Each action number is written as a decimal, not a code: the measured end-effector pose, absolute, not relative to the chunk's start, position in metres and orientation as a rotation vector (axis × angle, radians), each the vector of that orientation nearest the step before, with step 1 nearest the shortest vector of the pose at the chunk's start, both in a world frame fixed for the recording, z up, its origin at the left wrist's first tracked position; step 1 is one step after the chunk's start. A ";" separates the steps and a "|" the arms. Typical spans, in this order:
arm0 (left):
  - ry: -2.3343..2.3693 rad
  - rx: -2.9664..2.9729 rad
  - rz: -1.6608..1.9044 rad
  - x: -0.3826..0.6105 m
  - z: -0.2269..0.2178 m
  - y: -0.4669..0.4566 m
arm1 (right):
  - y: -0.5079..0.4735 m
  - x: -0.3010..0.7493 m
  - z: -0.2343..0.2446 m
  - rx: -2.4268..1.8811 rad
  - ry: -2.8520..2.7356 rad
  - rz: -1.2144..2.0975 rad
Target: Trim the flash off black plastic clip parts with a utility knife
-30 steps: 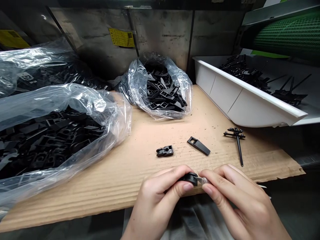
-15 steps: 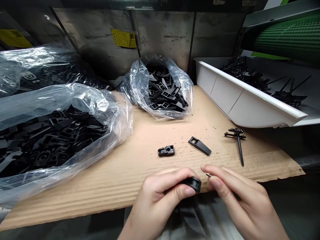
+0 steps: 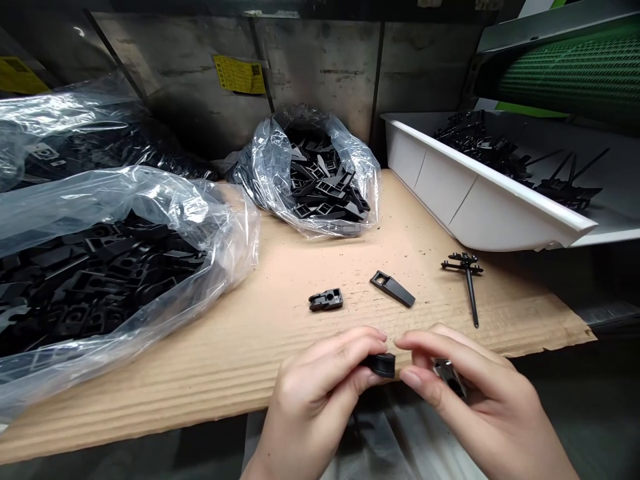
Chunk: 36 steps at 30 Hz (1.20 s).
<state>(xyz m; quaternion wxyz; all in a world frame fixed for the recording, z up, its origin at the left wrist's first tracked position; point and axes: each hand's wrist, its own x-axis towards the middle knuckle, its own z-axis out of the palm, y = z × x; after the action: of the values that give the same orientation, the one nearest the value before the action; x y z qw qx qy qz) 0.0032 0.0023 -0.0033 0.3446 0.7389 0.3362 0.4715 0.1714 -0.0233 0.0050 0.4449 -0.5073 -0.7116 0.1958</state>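
My left hand (image 3: pixel 320 393) pinches a small black plastic part (image 3: pixel 381 364) between thumb and fingers at the near edge of the cardboard sheet (image 3: pixel 280 333). My right hand (image 3: pixel 475 407) is curled just to its right, its fingertips close to the part, with a small shiny metal piece (image 3: pixel 450 375) held against the palm. On the cardboard beyond lie a short black clip (image 3: pixel 326 300), a flat wedge-shaped black piece (image 3: pixel 393 289) and a black sprue with a long stem (image 3: pixel 467 280).
A large clear bag of black parts (image 3: pixel 110 260) fills the left side, with another bag (image 3: pixel 75 147) behind it. A smaller open bag of black wedges (image 3: pixel 320 177) stands at the back. A white tray (image 3: pixel 470 200) with black sprues sits at the right under a green conveyor (image 3: pixel 570 67).
My hands have come apart: the metal piece, earlier held at the black part's end, has drawn back into my right hand. The left hand keeps the black part.
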 end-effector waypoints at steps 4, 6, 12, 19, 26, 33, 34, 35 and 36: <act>0.893 1.868 1.179 0.003 0.000 0.002 | -0.022 0.169 0.005 -1.134 -1.716 0.624; 0.893 1.853 1.160 0.002 0.001 0.002 | -0.020 0.169 0.005 -1.149 -1.636 0.674; 0.914 1.912 1.145 0.003 -0.002 0.003 | -0.017 0.173 0.005 -1.307 -1.511 0.818; 0.932 2.198 1.333 0.004 -0.020 -0.001 | -0.031 0.184 0.002 -1.413 -1.895 0.521; 0.874 2.289 1.331 0.005 -0.021 -0.004 | -0.037 0.185 -0.004 -1.317 -1.939 0.373; 0.799 2.316 1.320 0.000 -0.022 -0.002 | -0.035 0.179 -0.001 -1.304 -1.905 0.595; 0.787 2.317 1.307 0.000 -0.021 -0.002 | -0.034 0.181 0.000 -1.295 -1.906 0.639; 0.772 2.311 1.294 0.000 -0.020 -0.002 | -0.033 0.182 0.001 -1.297 -1.910 0.705; 0.760 2.296 1.283 0.000 -0.019 -0.002 | -0.032 0.184 0.003 -1.302 -1.911 0.794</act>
<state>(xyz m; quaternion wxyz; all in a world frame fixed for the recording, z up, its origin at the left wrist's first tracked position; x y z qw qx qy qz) -0.0003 -0.0017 -0.0192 0.2004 0.8216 0.2721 0.4592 0.1839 -0.0317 0.0028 0.3415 -0.5004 -0.7347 0.3052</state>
